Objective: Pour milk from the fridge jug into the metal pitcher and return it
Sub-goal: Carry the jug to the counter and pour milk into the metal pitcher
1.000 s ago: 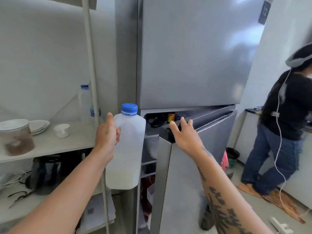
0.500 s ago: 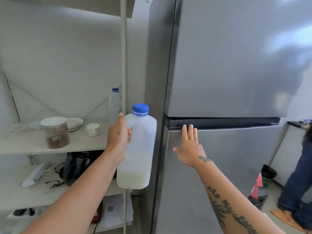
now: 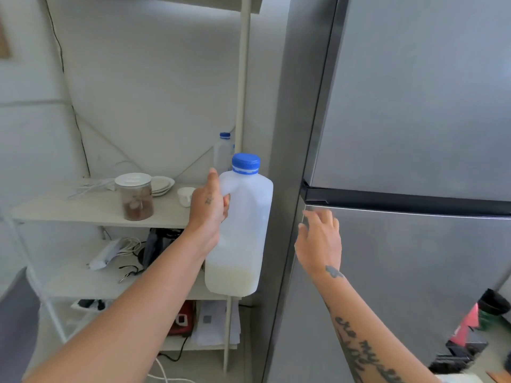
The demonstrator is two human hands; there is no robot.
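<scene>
My left hand (image 3: 208, 214) grips the handle side of a translucent plastic milk jug (image 3: 243, 233) with a blue cap (image 3: 245, 162). The jug is upright, held in the air left of the fridge, with a little milk at its bottom. My right hand (image 3: 320, 239) is open, fingers spread, at the upper left corner of the lower fridge door (image 3: 414, 286), which is shut. No metal pitcher is in view.
The steel fridge (image 3: 401, 106) fills the right side. A white shelf unit (image 3: 91, 214) on the left holds a brown-filled jar (image 3: 136, 196), plates, a small cup and a blue-capped bottle (image 3: 223, 153); cables and papers lie on lower shelves. A small bin (image 3: 492, 305) sits at lower right.
The lower fridge door went from open to shut under my right hand. The view swung left, the other person left the frame, and my right hand slid toward the door's left corner.
</scene>
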